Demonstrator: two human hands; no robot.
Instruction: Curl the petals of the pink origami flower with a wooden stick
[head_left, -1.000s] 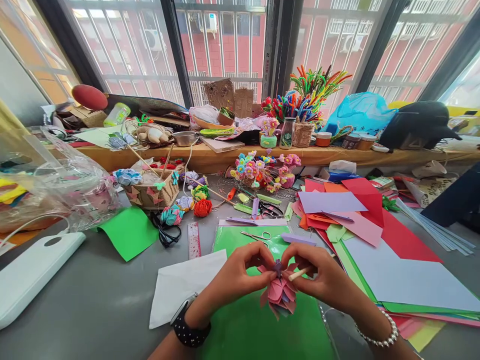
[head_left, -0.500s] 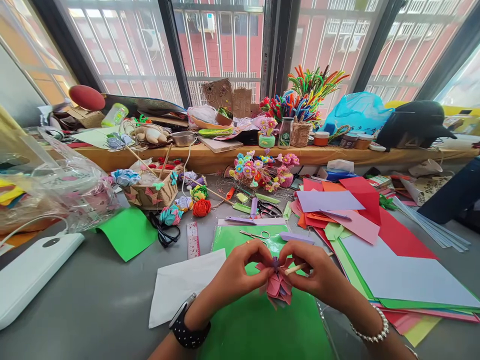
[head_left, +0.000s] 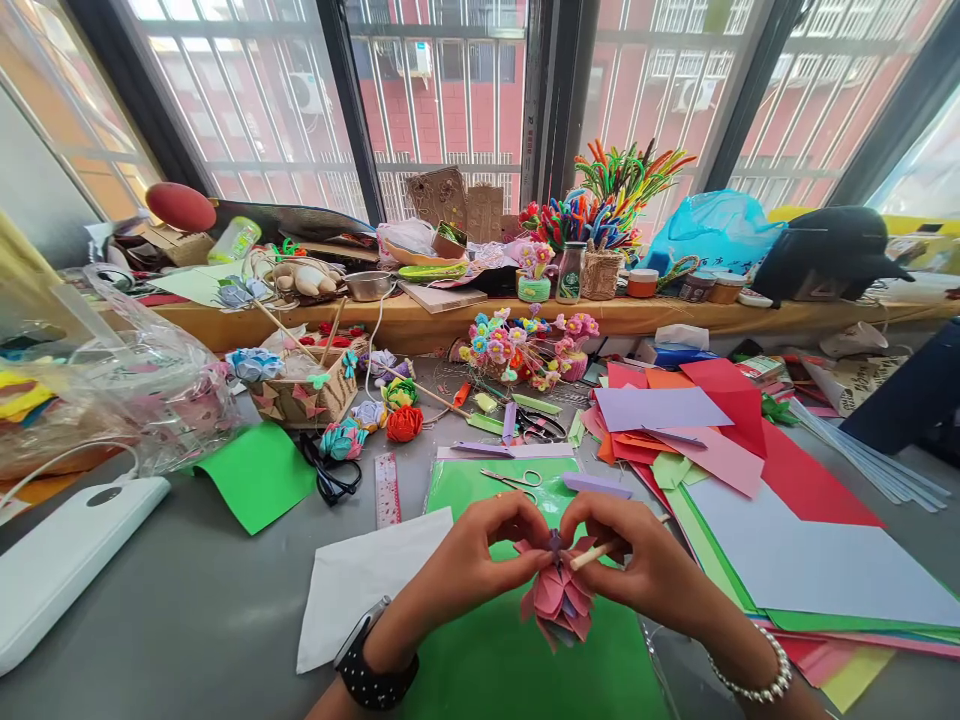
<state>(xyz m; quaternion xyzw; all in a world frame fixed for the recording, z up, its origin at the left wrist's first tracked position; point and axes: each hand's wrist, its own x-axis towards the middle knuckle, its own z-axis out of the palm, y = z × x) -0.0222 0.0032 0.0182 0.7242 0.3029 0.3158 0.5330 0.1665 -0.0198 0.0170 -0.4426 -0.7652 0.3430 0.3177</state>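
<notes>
A pink and purple paper flower (head_left: 559,598) hangs between my hands over a green sheet (head_left: 525,668) in a clear sleeve. My left hand (head_left: 491,550) pinches the flower's purple end from the left. From the other side, my right hand (head_left: 626,555) grips the same end with its fingertips. A thin wooden stick (head_left: 594,556) also lies in the right hand, tilted and sticking out past the fingers. Small scissors (head_left: 517,479) rest on the sleeve beyond my hands, beside a folded purple paper strip (head_left: 598,485).
Stacked coloured paper (head_left: 840,570) covers the right side. White tissue (head_left: 367,580) and a pink ruler (head_left: 388,490) lie to the left, with a white power bank (head_left: 82,565) farther out. Paper flowers and a cardboard basket (head_left: 304,400) stand behind, below a crowded wooden ledge (head_left: 420,322).
The paper flower sits slightly lower and shows more of its petals. Both hands keep their pinch, and the whole view has shifted a little.
</notes>
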